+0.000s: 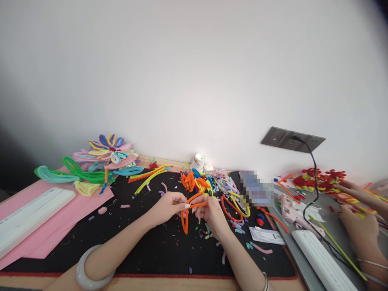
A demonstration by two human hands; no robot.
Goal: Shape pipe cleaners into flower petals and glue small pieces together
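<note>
One pale bangle (81, 270) circles the left forearm, which slants in from the lower left; the right forearm rises from the lower right. The left hand (169, 207) points inward with thumb and index finger pinched; the right hand (214, 216) faces it with fingers curled. Both hands hold one orange stem (186, 222), raised over the middle of the black mat (136, 246) on the worktop (169, 282); a narrow loop of it hangs below the left fingertips.

Two white bars lie one to each side, the left bar (36, 222) on pink paper (56, 239), the right bar (324, 260) on a grey surface. Right of the right hand are one printed card (266, 235), two small pom-poms (260, 222), one glue gun (291, 212) and one blurred phone (256, 188). At far right, another person's two hands (360, 230) are among coloured stems.

Beyond the person's hands sits a tangled pile (188, 182), too mixed to count; far left, one flower bunch (112, 150). One white cup (198, 163) stands by the wall.
</note>
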